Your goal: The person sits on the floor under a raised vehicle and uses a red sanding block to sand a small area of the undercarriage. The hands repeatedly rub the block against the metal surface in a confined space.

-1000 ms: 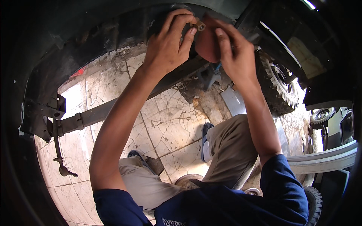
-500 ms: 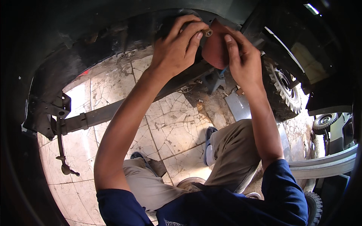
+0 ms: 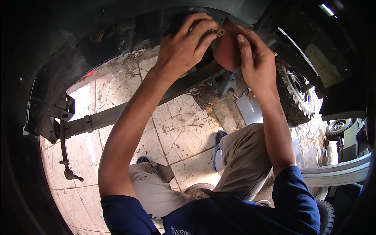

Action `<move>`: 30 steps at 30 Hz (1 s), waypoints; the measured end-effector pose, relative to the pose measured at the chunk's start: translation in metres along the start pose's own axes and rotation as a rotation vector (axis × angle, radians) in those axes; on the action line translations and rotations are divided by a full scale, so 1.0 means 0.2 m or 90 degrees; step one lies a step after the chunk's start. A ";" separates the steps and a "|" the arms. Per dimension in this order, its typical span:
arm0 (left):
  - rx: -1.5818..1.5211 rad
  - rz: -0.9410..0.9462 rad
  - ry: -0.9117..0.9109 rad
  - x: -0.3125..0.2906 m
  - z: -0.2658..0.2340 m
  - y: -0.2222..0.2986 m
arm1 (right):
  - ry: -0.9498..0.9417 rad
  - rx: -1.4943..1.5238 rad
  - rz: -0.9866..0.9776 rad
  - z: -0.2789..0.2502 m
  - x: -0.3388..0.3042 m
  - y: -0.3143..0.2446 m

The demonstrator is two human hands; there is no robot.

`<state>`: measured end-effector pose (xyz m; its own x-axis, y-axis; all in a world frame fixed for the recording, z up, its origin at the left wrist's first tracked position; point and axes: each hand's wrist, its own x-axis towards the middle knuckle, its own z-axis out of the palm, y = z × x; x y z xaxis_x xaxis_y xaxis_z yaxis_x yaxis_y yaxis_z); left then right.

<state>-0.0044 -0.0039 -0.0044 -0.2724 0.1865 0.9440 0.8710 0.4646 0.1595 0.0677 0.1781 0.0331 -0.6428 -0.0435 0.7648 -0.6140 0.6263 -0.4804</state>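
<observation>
Raised at the far middle of the view, my left hand [image 3: 177, 54] pinches a small brownish metal part [image 3: 220, 33] with a round hole in its end. Its fingers cover most of that part. Beside it, my right hand [image 3: 259, 67] holds a curved reddish-brown sheet of sandpaper [image 3: 228, 50], thumb on the near face and fingers behind it. The metal end is right by the sheet's left edge; whether they touch, I cannot tell.
A dark vehicle body panel [image 3: 117, 35] arches over my hands. Below runs a long metal axle beam [image 3: 105, 118], with a rod [image 3: 66, 164] hanging at its left end. To the right stand a toothed tyre [image 3: 296, 88] and curved pale metal rails [image 3: 337, 172]. Cracked tiles [image 3: 172, 121] cover the floor.
Both hands, the metal part and the sandpaper sit slightly farther right and up in the view. The grip of each hand looks much the same.
</observation>
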 end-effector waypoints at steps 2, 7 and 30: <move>0.002 -0.004 -0.008 0.00 0.00 0.00 | -0.039 -0.030 0.023 0.01 0.00 0.02; 0.001 -0.015 0.000 0.00 0.00 0.02 | -0.011 -0.039 -0.014 0.00 0.00 0.02; 0.021 -0.021 0.003 0.00 0.00 0.03 | -0.018 -0.020 -0.004 -0.01 0.00 -0.01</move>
<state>0.0006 -0.0008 -0.0032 -0.2985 0.1672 0.9397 0.8481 0.4981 0.1807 0.0699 0.1783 0.0352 -0.6519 -0.0690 0.7552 -0.6036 0.6501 -0.4616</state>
